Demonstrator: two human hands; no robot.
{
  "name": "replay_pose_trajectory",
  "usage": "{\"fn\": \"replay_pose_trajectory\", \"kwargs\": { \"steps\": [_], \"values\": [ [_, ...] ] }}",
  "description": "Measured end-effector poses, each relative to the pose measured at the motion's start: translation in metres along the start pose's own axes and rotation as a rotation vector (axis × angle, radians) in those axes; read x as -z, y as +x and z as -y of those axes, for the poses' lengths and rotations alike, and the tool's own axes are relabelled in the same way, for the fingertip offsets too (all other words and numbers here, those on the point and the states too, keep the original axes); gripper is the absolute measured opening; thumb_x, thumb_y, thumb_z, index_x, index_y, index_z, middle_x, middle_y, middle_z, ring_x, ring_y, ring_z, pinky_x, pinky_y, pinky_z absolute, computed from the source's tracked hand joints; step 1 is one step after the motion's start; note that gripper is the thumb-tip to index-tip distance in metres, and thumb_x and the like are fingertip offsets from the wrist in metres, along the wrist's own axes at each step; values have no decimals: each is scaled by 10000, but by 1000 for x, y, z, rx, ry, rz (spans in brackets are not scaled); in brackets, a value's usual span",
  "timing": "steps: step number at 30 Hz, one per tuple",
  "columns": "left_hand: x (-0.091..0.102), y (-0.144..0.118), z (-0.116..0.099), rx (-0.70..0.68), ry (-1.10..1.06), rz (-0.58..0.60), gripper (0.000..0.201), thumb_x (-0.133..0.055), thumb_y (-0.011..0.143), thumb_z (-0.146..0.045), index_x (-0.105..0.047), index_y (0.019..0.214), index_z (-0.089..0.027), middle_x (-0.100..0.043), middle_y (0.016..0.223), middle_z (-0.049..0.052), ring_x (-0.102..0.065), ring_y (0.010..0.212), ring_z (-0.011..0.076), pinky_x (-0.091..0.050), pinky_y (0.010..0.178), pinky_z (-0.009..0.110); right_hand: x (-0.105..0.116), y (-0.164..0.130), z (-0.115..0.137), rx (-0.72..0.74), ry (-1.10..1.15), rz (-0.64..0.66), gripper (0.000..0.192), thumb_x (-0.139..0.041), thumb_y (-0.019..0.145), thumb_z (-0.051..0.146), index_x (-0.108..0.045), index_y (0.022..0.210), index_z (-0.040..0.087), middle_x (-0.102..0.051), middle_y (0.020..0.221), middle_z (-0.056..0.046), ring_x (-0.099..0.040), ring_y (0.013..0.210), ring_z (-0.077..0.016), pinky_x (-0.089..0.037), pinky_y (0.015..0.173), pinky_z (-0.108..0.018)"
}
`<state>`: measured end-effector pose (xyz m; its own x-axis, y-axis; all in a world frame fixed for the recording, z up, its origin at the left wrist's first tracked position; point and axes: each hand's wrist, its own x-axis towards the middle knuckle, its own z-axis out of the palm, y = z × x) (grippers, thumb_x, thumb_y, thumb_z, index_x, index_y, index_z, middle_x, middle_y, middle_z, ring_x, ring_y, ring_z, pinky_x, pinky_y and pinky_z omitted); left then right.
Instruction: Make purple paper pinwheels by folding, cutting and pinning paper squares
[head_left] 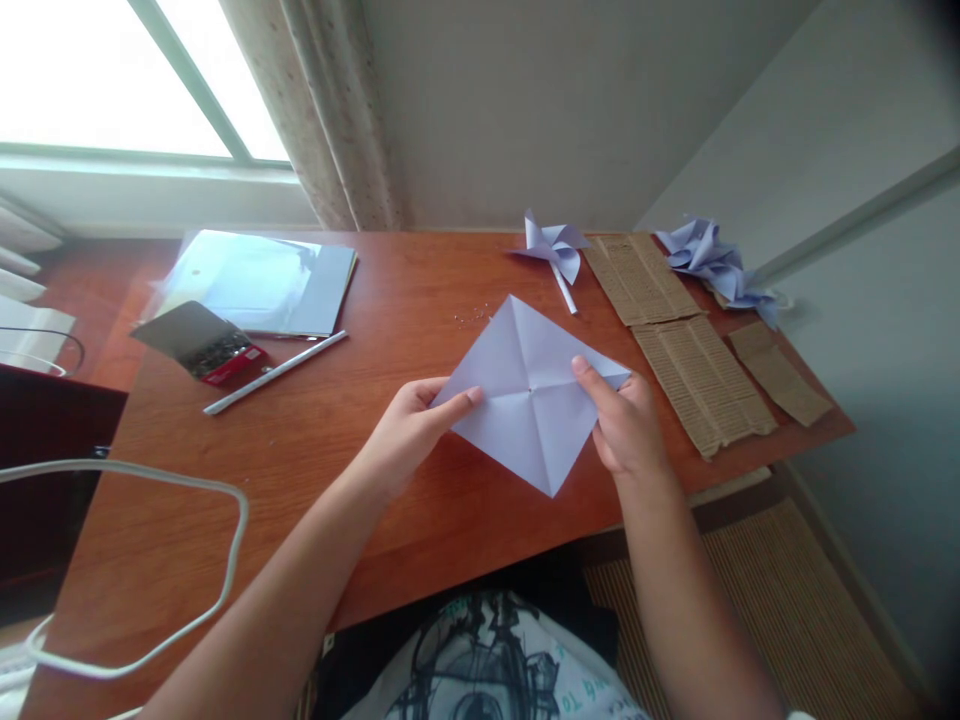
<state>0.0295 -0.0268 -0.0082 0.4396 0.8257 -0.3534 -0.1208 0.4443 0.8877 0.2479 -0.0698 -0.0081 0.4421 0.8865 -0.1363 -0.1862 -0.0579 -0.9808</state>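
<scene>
A pale lilac paper square (525, 380), creased along both diagonals, is held over the wooden desk (360, 420) with one corner toward me. My left hand (411, 430) pinches its left corner, thumb on top. My right hand (624, 425) grips the right corner, thumb pressed near the central crease. A finished lilac paper pinwheel (553, 247) on a white stick lies beyond the sheet. More folded lilac paper shapes (712, 262) lie at the desk's far right.
Corrugated cardboard pieces (701, 380) lie on the right of the desk. On the left are a stack of paper sheets (259, 280), an open box of small metal pins (217, 355) and a white stick (274, 373). A white cable (225, 560) loops at the near left.
</scene>
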Motion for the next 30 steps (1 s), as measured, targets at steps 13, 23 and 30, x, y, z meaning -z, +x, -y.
{"fn": "replay_pose_trajectory", "kwargs": {
  "steps": [13, 23, 30],
  "values": [
    [0, 3, -1, 15, -353, 42, 353, -746, 810, -501, -739, 955, -179, -722, 782, 38, -623, 624, 141, -487, 525, 216, -7, 2, -5, -35, 97, 10, 282, -797, 792, 411, -735, 943, 181, -793, 936, -68, -749, 890, -251, -601, 819, -396],
    [-12, -4, 5, 41, 106, 50, 327, -813, 754, -438, -705, 800, -133, -726, 671, 72, -637, 579, 173, -482, 530, 256, -13, 8, -5, 6, -41, 16, 333, -767, 803, 516, -692, 907, 209, -750, 833, -35, -702, 749, -223, -566, 646, -332],
    [-8, 2, 4, -20, 14, -165, 291, -829, 727, -377, -703, 800, -125, -702, 645, 40, -612, 524, 138, -416, 458, 220, 0, -3, 0, 193, -329, 194, 353, -494, 991, 524, -638, 1191, 271, -729, 1087, -63, -707, 932, -231, -576, 790, -367]
  ]
}}
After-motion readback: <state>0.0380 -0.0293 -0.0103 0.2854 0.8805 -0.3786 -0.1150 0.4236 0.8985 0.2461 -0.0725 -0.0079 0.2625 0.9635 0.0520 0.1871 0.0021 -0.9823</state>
